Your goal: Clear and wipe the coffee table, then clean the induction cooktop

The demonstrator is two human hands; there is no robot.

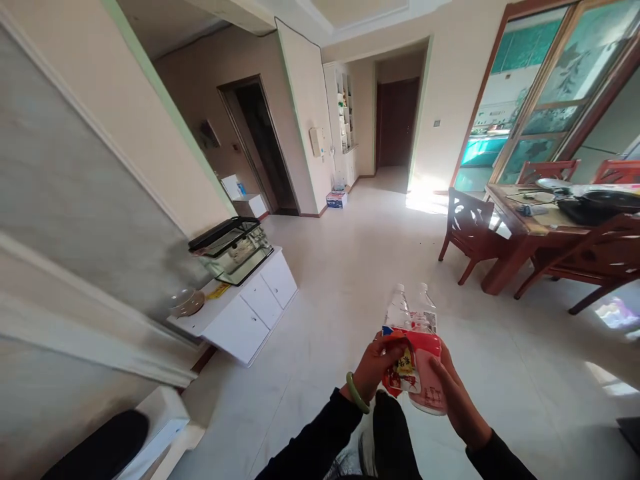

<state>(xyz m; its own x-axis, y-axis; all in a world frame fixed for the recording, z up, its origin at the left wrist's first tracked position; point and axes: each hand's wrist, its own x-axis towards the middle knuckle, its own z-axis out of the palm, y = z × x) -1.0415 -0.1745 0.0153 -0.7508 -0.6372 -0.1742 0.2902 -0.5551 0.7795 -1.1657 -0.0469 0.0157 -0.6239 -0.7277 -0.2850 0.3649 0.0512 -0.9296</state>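
Two plastic drink bottles with white caps stand side by side in front of me, wrapped in red labels. My left hand (380, 365), with a green bangle at its wrist, grips the left bottle (397, 313) around its red label. A small yellow-and-red packet (405, 367) shows against that label, though I cannot tell whether it is loose or printed on. My right hand (457, 400) cups the lower side of the right bottle (427, 393), which holds pink liquid. Black sleeves cover both forearms.
A white drawer cabinet (245, 307) on the left carries a glass fish tank (233, 250) and a bowl. To the right stand a wooden dining table (530, 220) and red-brown chairs. A cardboard box (337, 199) sits on the tiled floor by the far wall.
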